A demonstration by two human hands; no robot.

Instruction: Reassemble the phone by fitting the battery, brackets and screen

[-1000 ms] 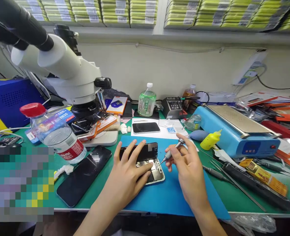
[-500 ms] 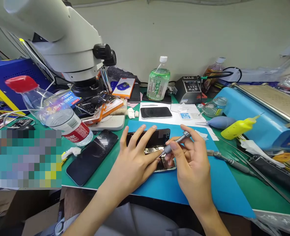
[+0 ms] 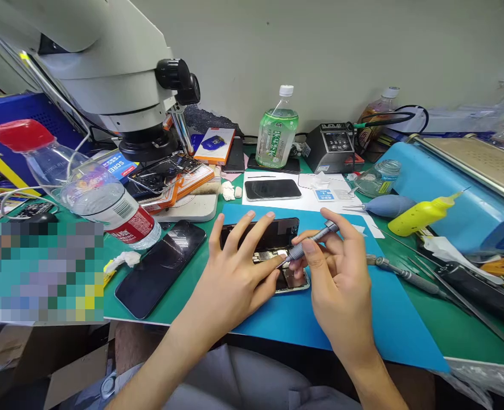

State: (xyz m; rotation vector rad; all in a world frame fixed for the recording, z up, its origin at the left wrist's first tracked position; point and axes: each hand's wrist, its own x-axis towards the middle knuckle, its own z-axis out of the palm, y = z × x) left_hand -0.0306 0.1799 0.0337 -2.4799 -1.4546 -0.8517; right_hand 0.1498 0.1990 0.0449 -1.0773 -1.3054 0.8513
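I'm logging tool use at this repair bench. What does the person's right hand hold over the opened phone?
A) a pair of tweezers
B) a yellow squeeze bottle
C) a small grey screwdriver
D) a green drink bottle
C: the right hand pinches a small grey screwdriver, its tip down at the opened phone that the left hand steadies on the blue mat; the yellow squeeze bottle lies apart.

Opened phone [image 3: 292,279]: flat on blue mat [image 3: 354,324], dark screen hinged back, internals exposed. Screwdriver [image 3: 309,242]: slim, grey, tilted, tip on internals.
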